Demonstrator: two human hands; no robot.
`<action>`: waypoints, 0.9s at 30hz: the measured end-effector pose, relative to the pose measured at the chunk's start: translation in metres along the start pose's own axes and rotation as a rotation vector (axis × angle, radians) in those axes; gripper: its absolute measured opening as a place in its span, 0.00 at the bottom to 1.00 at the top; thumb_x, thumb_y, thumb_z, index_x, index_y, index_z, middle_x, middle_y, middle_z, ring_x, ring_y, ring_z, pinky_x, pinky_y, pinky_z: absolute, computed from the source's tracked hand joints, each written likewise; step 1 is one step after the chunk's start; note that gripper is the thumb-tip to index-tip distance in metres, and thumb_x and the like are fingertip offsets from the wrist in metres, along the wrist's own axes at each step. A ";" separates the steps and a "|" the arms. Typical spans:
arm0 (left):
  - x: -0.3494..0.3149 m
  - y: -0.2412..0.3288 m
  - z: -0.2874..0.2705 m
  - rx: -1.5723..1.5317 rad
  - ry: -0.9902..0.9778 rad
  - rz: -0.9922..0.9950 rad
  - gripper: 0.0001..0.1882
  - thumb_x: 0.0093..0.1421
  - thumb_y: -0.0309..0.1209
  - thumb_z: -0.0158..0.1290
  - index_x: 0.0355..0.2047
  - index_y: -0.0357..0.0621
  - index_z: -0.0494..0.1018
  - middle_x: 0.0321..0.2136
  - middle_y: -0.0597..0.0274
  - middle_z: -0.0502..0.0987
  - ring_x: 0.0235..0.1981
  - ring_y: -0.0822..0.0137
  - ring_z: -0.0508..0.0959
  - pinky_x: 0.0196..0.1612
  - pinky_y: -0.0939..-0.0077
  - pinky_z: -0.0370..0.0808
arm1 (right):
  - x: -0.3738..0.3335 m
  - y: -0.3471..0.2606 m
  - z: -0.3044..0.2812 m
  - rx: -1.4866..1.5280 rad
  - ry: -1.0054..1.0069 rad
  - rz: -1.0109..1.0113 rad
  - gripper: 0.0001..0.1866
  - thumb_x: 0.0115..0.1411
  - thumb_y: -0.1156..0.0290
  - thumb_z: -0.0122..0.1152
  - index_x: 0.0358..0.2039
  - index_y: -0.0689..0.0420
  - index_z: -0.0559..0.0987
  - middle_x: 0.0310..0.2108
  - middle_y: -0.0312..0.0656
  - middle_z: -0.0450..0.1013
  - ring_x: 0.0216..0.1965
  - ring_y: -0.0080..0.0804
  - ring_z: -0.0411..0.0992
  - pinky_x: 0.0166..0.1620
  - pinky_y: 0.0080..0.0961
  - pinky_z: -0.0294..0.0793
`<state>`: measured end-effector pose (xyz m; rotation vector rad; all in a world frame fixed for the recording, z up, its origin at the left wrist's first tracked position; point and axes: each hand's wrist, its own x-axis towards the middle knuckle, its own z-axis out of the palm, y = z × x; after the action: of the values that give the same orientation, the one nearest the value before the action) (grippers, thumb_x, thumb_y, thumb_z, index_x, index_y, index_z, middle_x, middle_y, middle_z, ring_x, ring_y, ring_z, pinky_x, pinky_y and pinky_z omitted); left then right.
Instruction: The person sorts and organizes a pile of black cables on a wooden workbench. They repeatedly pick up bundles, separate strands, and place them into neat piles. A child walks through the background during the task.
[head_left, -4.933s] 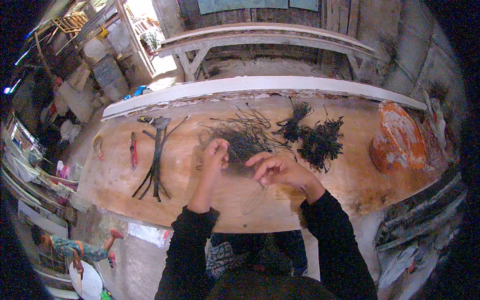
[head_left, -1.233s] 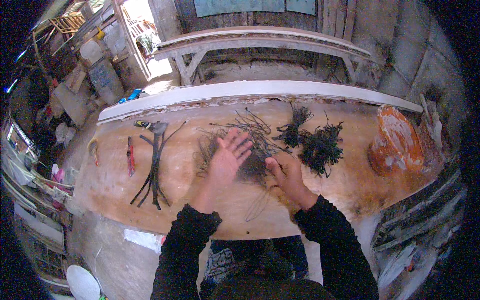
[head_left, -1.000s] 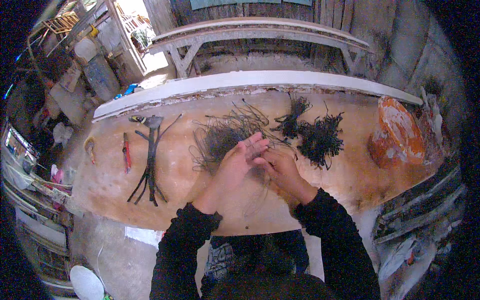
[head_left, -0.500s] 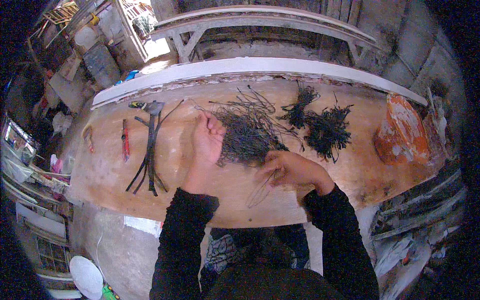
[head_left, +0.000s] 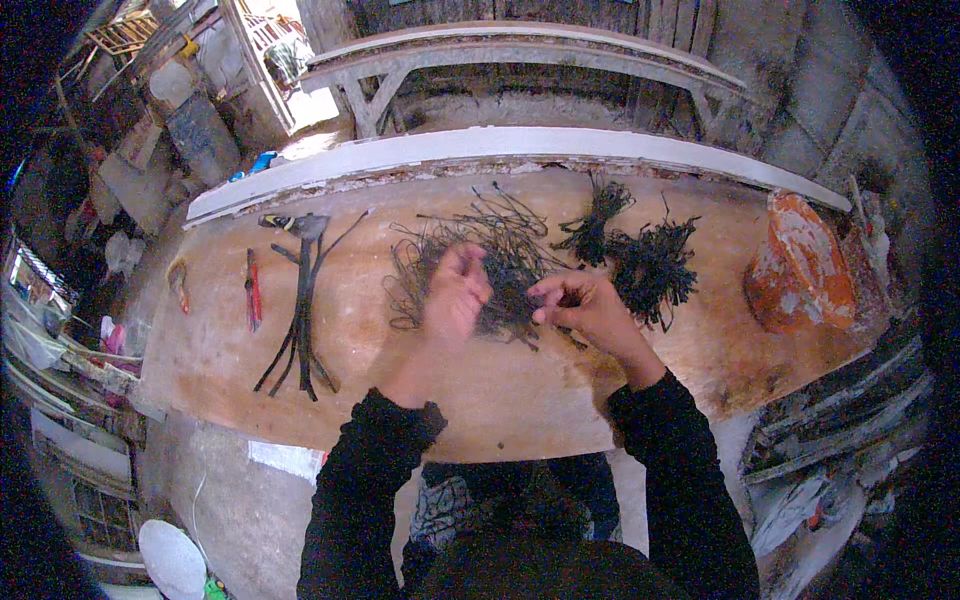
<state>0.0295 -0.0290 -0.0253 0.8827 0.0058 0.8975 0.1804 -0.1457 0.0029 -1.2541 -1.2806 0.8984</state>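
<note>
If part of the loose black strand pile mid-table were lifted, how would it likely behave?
The strand pile would probably flop and sag, since its thin strands curve into loose loops. Some may snag and drag others along, as many cross one another. It also looks light for its spread: the table shows through gaps at its left edge.

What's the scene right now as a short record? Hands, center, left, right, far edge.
left hand: in front of the strand pile, blurred; grip unclear
right hand: at the pile's right side, fingers curled; any held strand unclear
center: loose pile of thin black strands on wooden table
left: long black strips, yellow-and-black-handled tool at their far end, red tool
right: two black bunches, orange container with pale smears
far edge: long white board
</note>
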 end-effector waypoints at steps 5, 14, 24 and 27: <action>-0.020 -0.022 0.034 0.210 0.050 -0.254 0.18 0.52 0.34 0.48 0.42 0.42 0.62 0.23 0.72 0.63 0.25 0.79 0.62 0.27 0.86 0.61 | 0.000 0.013 0.006 0.055 0.115 0.029 0.08 0.41 0.82 0.60 0.19 0.58 0.69 0.22 0.33 0.70 0.25 0.17 0.66 0.29 0.13 0.65; -0.018 -0.024 0.022 0.301 0.200 -0.248 0.08 0.59 0.36 0.39 0.31 0.46 0.63 0.24 0.69 0.65 0.26 0.75 0.64 0.34 0.83 0.64 | -0.005 -0.003 0.020 0.000 0.053 -0.002 0.04 0.44 0.78 0.60 0.20 0.59 0.73 0.25 0.34 0.70 0.27 0.17 0.66 0.28 0.16 0.64; 0.004 0.011 -0.005 -0.037 0.353 0.002 0.11 0.58 0.40 0.41 0.30 0.46 0.63 0.17 0.71 0.59 0.17 0.77 0.59 0.21 0.83 0.60 | 0.013 0.036 -0.014 -1.078 0.273 -0.123 0.10 0.42 0.67 0.60 0.29 0.51 0.77 0.32 0.43 0.70 0.35 0.41 0.67 0.37 0.32 0.66; 0.005 0.014 -0.012 -0.054 0.345 0.013 0.11 0.57 0.40 0.43 0.30 0.46 0.63 0.17 0.72 0.59 0.16 0.79 0.57 0.18 0.85 0.56 | 0.013 0.031 -0.014 -1.165 0.275 -0.103 0.10 0.42 0.65 0.60 0.28 0.51 0.77 0.30 0.42 0.71 0.33 0.41 0.68 0.36 0.32 0.66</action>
<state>0.0192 -0.0135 -0.0221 0.6701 0.2729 1.0484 0.2006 -0.1304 -0.0233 -2.0572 -1.6588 -0.2125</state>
